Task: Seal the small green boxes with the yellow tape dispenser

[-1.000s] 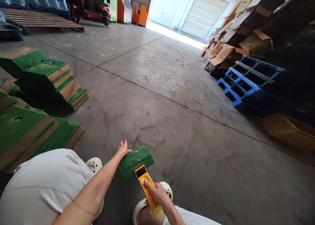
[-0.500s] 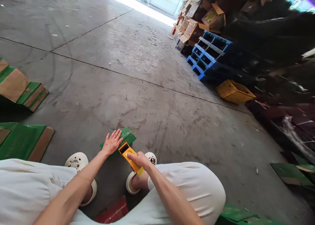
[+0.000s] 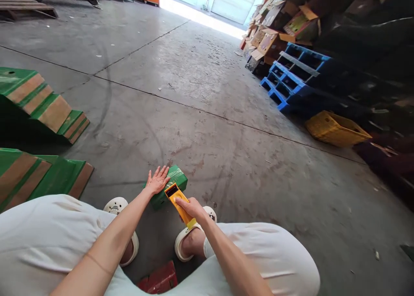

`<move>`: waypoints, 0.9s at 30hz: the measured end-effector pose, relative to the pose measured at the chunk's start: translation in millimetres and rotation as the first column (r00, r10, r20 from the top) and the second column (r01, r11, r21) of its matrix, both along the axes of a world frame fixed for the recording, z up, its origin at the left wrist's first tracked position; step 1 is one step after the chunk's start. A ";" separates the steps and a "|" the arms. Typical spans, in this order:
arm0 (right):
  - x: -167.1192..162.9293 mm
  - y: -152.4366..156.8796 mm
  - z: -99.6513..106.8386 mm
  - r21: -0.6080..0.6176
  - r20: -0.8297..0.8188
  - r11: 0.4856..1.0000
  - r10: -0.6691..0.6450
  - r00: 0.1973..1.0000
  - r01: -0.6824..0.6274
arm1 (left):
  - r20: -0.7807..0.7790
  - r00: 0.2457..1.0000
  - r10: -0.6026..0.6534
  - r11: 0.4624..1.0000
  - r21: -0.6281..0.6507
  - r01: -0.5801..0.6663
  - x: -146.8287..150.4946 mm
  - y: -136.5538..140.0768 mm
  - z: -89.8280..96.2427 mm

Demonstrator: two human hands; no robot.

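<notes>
A small green cardboard box (image 3: 176, 175) with shiny clear tape on top lies on the floor between my feet. My left hand (image 3: 157, 181) rests on it, fingers spread and nearly flat. My right hand (image 3: 190, 208) is wrapped round a yellow hand-held tool (image 3: 183, 207), thumb on top. The tool's black front end points at the box's near side; whether they touch I cannot tell. Its exact kind does not show. Below, a red box (image 3: 160, 278) is partly covered by my legs.
Stacked green boxes (image 3: 60, 110) stand at left, with more green boxes (image 3: 48, 175) nearer me. At right are blue pallets (image 3: 289, 76), a yellow crate (image 3: 336, 127) and piled cardboard boxes (image 3: 268, 41). A wooden pallet (image 3: 26, 2) lies far left. My white clogs (image 3: 184, 244) flank the green box.
The view has swung left, so the scene sits further right. Both hands keep nearly the same place at the green box, the left still flat on it, the right still holding the yellow tool.
</notes>
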State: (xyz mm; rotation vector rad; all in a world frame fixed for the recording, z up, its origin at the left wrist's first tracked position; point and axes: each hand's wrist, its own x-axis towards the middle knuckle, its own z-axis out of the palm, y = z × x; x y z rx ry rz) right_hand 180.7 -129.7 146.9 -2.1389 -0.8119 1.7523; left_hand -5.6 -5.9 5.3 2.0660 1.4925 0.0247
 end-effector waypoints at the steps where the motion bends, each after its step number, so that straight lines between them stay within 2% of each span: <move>1: -0.4 5.7 1.1 -0.002 -0.008 1.000 0.025 1.000 -0.025 | 0.007 1.000 0.017 0.999 -0.032 -0.017 -3.4 8.4 1.3; 4: -1.2 21.0 1.9 -0.003 -0.018 0.997 0.080 0.997 -0.080 | 0.061 0.990 0.127 0.988 -0.091 -0.121 -12.8 29.2 2.9; 8: -10.4 41.9 -2.9 0.027 -0.020 0.995 0.095 0.995 -0.094 | 0.154 0.940 0.303 0.953 -0.061 -0.297 -20.7 42.7 2.3; 12: -32.5 76.0 -11.1 0.059 -0.070 0.996 0.070 0.995 -0.066 | 0.190 0.928 0.320 0.946 -0.008 -0.324 -32.5 42.6 7.5; 16: -51.1 109.3 -22.4 0.091 -0.096 0.992 0.101 0.990 -0.092 | 0.204 0.916 0.346 0.930 0.058 -0.364 -48.5 22.3 12.6; 21: -54.7 124.4 -37.7 0.115 -0.129 0.987 0.131 0.983 -0.116 | 0.088 0.950 0.300 0.939 0.148 -0.311 -42.8 -9.7 8.4; 27: -50.0 133.5 -48.1 0.114 -0.142 0.987 0.129 0.981 -0.113 | -0.116 0.938 0.326 0.932 0.206 -0.298 -17.0 -17.4 1.0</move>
